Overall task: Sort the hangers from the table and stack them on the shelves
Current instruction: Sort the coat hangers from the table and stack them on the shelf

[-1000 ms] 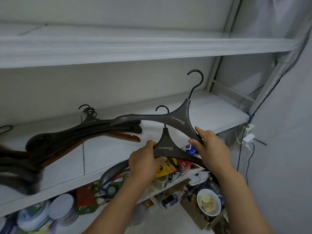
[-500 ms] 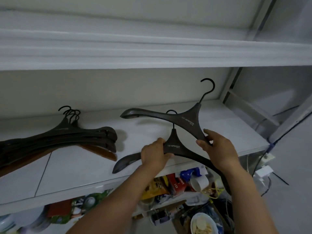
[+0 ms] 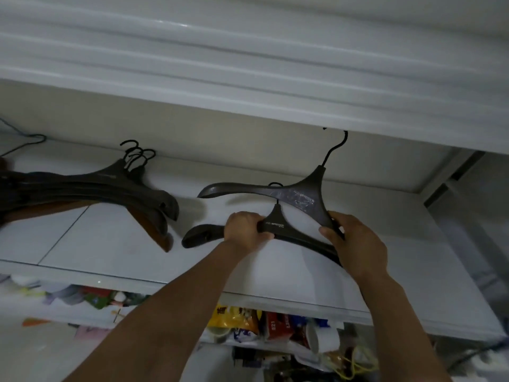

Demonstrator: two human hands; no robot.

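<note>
I am holding two dark hangers (image 3: 300,195) over the white shelf (image 3: 110,257), left hand (image 3: 248,230) curled round the nearer one (image 3: 278,226) and right hand (image 3: 358,244) clasping both, beside the stack (image 3: 110,186) already lying there, so these two are not yet placed.

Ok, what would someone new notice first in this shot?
Two dark hangers at centre, above the white shelf: the left hand grips the nearer hanger, the right hand the farther hanger. Left of them lies a pile of dark hangers over a brown wooden hanger.
</note>
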